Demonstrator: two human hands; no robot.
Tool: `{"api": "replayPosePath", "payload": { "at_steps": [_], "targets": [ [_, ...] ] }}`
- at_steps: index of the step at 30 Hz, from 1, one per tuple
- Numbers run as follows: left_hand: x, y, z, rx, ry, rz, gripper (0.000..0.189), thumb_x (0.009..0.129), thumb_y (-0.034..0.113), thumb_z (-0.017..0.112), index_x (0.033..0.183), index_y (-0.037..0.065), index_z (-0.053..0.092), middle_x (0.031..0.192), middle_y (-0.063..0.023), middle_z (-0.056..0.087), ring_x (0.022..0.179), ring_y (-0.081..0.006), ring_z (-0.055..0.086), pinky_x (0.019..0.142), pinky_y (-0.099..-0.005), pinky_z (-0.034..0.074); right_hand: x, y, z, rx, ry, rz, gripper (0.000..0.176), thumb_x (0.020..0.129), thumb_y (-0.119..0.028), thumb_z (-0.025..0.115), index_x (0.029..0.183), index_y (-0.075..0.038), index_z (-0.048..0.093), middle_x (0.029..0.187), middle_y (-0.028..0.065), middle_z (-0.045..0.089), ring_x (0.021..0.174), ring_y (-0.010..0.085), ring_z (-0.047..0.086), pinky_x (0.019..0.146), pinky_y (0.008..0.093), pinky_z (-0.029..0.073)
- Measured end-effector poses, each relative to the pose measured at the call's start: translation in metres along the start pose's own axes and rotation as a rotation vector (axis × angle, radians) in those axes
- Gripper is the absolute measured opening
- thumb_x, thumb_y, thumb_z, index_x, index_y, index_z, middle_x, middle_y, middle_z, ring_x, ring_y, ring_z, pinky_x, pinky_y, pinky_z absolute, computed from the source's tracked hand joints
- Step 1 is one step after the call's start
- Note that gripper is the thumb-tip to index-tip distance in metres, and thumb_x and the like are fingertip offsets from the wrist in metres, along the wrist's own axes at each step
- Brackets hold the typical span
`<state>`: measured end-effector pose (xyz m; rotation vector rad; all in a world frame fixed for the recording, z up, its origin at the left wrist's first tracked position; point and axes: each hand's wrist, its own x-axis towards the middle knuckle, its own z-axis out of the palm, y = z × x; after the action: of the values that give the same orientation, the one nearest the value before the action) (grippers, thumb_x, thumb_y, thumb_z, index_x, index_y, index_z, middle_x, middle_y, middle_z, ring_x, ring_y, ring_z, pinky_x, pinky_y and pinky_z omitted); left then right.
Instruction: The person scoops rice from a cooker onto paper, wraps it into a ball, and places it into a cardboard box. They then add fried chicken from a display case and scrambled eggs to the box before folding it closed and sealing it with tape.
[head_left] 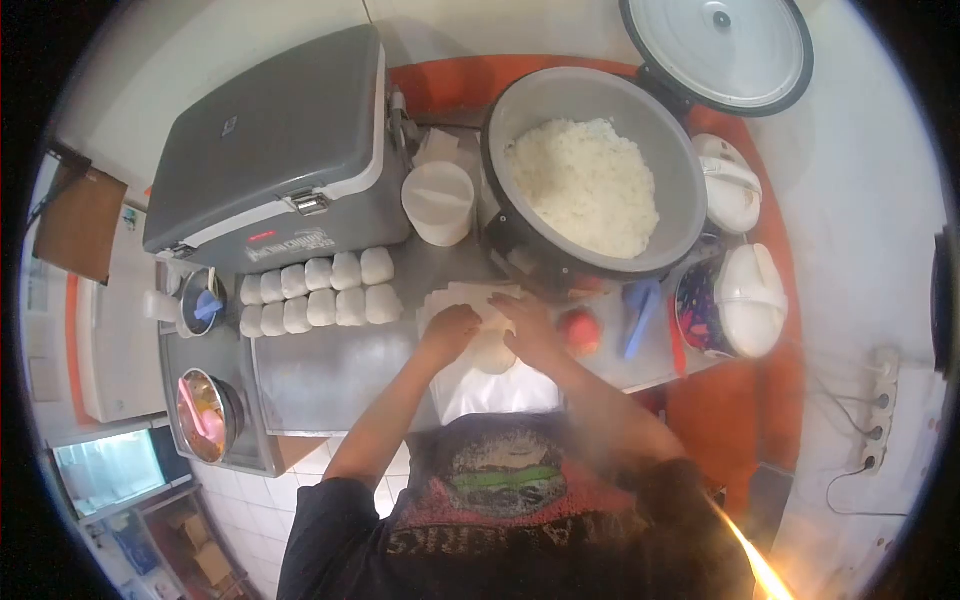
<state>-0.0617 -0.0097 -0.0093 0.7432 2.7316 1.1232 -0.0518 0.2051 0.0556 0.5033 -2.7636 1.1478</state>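
On the counter right in front of me lies a stack of pale wrapping paper [462,300], with a roundish whitish portion of food [493,352], apparently rice, on it. My left hand [450,335] is curled closed at the paper's left side. From the right, my right hand [527,328] reaches over the paper's upper edge, its fingers bent onto the sheet and its thumb beside the portion. Both hands appear to grip the paper, though the fingertips are partly hidden. Beyond them stands a large open rice cooker [500,215] holding white rice [590,185].
Two rows of wrapped white packets [320,290] sit left, before a grey cooler box [270,140]. A white tub [438,205] stands behind the paper. At right are a red round object [579,332], a blue utensil [641,315] and a lidded container [750,300]. Bowls [210,415] stand far left.
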Motion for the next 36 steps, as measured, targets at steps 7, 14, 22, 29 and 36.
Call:
{"api": "replayPosePath", "payload": {
  "at_steps": [7,14,22,29,36],
  "targets": [
    [-0.042,0.026,-0.010,0.179,-0.028,0.073,0.009,0.079,0.011,0.060,0.086,0.009,0.066,0.088,-0.0088,0.062,0.089,-0.0283,0.062,0.076,-0.0401,0.053,-0.036,0.068,0.023,-0.328,-0.172,0.302,0.011,0.072,-0.011,0.064,0.074,-0.013,0.074,0.106,0.0115,0.067,0.111,0.0307,0.057,0.090,0.0449,0.044],
    [-0.072,0.030,0.015,0.319,-0.040,0.204,0.017,0.077,0.013,0.062,0.093,0.008,0.067,0.093,-0.0050,0.063,0.089,-0.0254,0.061,0.072,-0.0378,0.053,-0.056,-0.022,0.011,-0.416,-0.227,0.059,0.053,0.077,-0.006,0.058,0.130,-0.011,0.059,0.146,0.0120,0.045,0.133,0.0363,0.041,0.103,0.0553,0.033],
    [-0.070,0.018,-0.002,0.495,0.233,-0.020,0.022,0.071,0.006,0.065,0.091,0.009,0.072,0.099,-0.0052,0.066,0.096,-0.0283,0.060,0.077,-0.0407,0.053,-0.107,-0.004,0.037,-0.431,-0.516,0.039,0.079,0.079,-0.001,0.053,0.154,-0.015,0.033,0.164,0.0052,0.023,0.150,0.0382,0.020,0.116,0.0651,0.013],
    [-0.077,-0.034,0.014,-0.139,0.155,-0.552,0.021,0.082,0.008,0.063,0.101,0.003,0.072,0.102,-0.0190,0.071,0.095,-0.0351,0.069,0.085,-0.0419,0.054,-0.120,0.010,0.036,-0.416,-0.493,0.044,0.076,0.080,-0.002,0.052,0.152,-0.023,0.037,0.164,-0.0013,0.025,0.148,0.0362,0.024,0.113,0.0661,0.017],
    [-0.144,-0.014,0.064,-0.207,-0.240,-0.668,0.040,0.085,0.035,0.071,0.107,0.001,0.072,0.100,-0.0184,0.073,0.079,-0.0262,0.070,0.069,-0.0356,0.055,-0.120,0.014,0.032,-0.403,-0.468,0.024,0.062,0.088,-0.017,0.057,0.148,-0.023,0.045,0.163,-0.0026,0.028,0.147,0.0351,0.027,0.110,0.0668,0.019]
  ]
}}
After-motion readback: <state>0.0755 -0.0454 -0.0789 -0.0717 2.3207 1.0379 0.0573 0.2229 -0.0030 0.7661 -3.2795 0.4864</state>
